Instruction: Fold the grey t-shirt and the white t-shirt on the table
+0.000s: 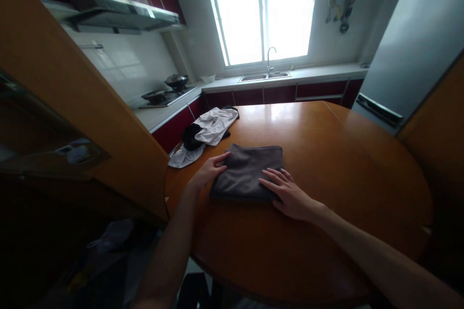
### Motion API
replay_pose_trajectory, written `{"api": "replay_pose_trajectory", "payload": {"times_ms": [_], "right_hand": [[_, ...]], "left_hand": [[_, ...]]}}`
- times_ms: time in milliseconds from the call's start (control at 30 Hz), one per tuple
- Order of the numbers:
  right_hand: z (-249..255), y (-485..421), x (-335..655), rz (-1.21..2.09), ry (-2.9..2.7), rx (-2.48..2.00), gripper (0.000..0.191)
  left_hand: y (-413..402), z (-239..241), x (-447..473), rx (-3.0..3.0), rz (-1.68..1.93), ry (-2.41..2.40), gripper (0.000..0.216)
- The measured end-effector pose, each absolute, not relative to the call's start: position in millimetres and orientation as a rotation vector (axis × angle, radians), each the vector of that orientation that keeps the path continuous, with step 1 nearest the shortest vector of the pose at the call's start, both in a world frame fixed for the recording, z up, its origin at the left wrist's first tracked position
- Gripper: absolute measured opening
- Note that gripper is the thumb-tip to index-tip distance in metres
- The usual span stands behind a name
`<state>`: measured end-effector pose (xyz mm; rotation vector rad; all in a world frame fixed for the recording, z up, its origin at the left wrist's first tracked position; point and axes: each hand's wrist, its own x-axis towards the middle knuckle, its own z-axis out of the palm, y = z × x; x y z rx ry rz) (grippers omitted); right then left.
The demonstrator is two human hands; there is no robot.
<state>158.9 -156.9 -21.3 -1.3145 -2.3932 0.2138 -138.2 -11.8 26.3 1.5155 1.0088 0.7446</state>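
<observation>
A dark grey garment (246, 174), folded into a flat, roughly rectangular bundle, lies on the wooden table. My left hand (210, 170) touches its left edge, with the fingers stretched and slightly parted; the underside of that hand is hidden. Across the bundle's right side rests my right hand (286, 193), palm down, its fingers spread flat on the fabric. Neither hand lifts the garment. What kind of garment it is cannot be made out in its folded form.
Beyond my left hand, white and black clothes (215, 124) lie heaped at the edge of the round table (348, 169). Behind are a counter with a sink (266, 77) and a stove holding pans (176, 81). A fridge (416, 43) stands right, a wooden partition (119, 140) left.
</observation>
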Motion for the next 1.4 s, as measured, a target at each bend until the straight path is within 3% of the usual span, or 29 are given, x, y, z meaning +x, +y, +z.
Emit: {"api": "replay_pose_trajectory", "payload": {"times_ms": [1133, 1300, 1400], "right_hand": [[-20, -162, 163, 0.157, -2.522, -1.363, 0.079], [-31, -163, 165, 0.184, -2.529, -1.380, 0.083], [-31, -164, 166, 0.260, -2.551, -1.355, 0.077]], "left_hand": [[10, -2, -163, 1.946, 0.696, 1.098, 0.070], [11, -7, -166, 2.151, 0.582, 1.267, 0.070], [12, -2, -155, 2.238, 0.692, 1.415, 0.066]]}}
